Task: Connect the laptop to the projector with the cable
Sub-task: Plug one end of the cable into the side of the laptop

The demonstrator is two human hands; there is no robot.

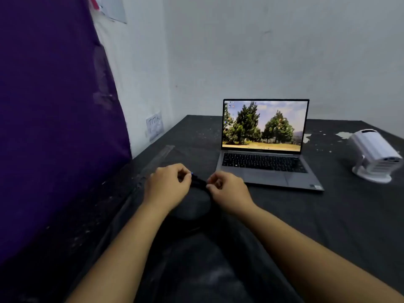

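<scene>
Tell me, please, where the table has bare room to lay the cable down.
Free: the dark table between the laptop and the projector, and in front of the laptop. Crowded: between the left hand and right hand, where the cable sits.

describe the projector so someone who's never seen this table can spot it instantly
Start at the open laptop on the dark table. Look to its right, near the table's right edge: the projector stands there alone, apart from the laptop. It is the only white thing on the table, a rounded, ribbed body tilted on a small round foot.
</scene>
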